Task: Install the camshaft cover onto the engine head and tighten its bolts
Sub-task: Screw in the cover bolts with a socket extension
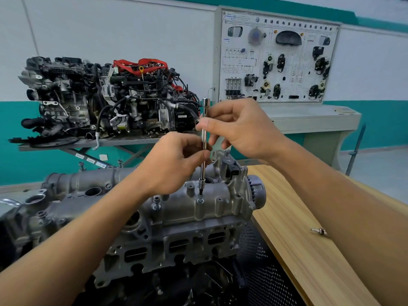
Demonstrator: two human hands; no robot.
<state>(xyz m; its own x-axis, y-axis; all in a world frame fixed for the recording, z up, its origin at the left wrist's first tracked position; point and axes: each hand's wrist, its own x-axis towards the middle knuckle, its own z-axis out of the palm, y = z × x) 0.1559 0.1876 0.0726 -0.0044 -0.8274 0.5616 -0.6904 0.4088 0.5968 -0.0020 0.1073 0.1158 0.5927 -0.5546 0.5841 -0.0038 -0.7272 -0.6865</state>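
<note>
The grey camshaft cover [176, 204] lies on top of the engine head [167, 246] in the lower middle. A long chrome extension bar [204, 138] stands upright, its bit just above a bolt [200, 200] on the cover's near edge. My left hand [174, 162] pinches the bar's lower shaft. My right hand [238, 127] grips the knurled upper part between thumb and fingers. Another bolt [156, 200] stands raised to the left, and two more [81, 166] stick up at the cover's far side.
A wooden bench top [298, 228] runs along the right, with a small metal part [319, 231] lying on it. A complete engine [106, 98] sits on a stand behind. A white training board [276, 56] stands on a console at the back right.
</note>
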